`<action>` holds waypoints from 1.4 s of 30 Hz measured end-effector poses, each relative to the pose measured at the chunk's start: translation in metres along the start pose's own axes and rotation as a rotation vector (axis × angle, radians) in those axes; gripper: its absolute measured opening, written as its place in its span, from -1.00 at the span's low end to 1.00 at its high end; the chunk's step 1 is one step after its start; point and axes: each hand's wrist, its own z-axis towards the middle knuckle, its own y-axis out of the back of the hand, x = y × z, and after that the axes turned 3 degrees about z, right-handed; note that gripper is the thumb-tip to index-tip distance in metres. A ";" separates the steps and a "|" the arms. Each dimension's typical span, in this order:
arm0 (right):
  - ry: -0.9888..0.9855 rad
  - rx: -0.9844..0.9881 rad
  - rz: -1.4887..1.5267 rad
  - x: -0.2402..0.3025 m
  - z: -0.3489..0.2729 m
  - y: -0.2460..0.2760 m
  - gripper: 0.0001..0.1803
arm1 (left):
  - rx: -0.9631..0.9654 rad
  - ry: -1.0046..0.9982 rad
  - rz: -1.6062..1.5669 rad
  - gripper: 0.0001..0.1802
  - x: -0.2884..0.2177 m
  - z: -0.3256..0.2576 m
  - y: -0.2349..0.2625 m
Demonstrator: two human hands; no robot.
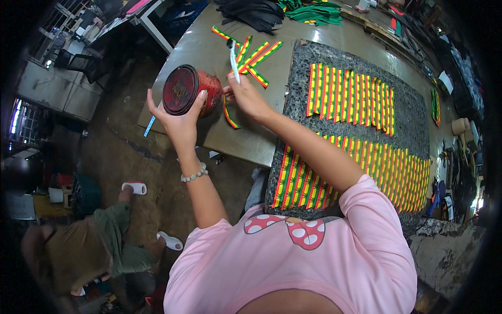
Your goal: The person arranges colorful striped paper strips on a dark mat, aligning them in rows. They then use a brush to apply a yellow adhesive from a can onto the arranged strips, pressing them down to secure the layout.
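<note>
My left hand (178,120) grips a round red tin can (187,90), tipped on its side with its lid end toward me, at the table's near edge. My right hand (246,97) is right beside the can and holds a white brush-like stick (233,63) that points up and away. A loose red, yellow and green striped strip (228,116) hangs just under my right hand. Several more loose strips (256,56) lie on the table beyond the stick.
A dark speckled stone slab (298,89) on the grey table (246,141) carries two rows of striped strips (350,94), laid side by side. Black and green fabric piles (314,13) lie at the far end. Another person (89,246) crouches on the floor at lower left.
</note>
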 end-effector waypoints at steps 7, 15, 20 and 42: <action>0.023 -0.019 -0.001 0.003 0.016 0.014 -0.78 | -0.036 -0.029 0.020 0.21 -0.015 -0.004 -0.001; 0.139 -0.315 -0.804 0.017 0.115 0.072 -0.51 | 0.212 -0.031 0.215 0.10 -0.031 -0.043 -0.009; 0.205 -0.216 -0.922 0.048 0.100 0.125 -0.29 | 0.308 -0.035 0.552 0.22 -0.020 -0.073 -0.047; -0.073 -0.117 -0.028 0.034 -0.065 0.086 -0.64 | 0.676 -0.714 0.561 -0.72 -0.013 -0.002 -0.084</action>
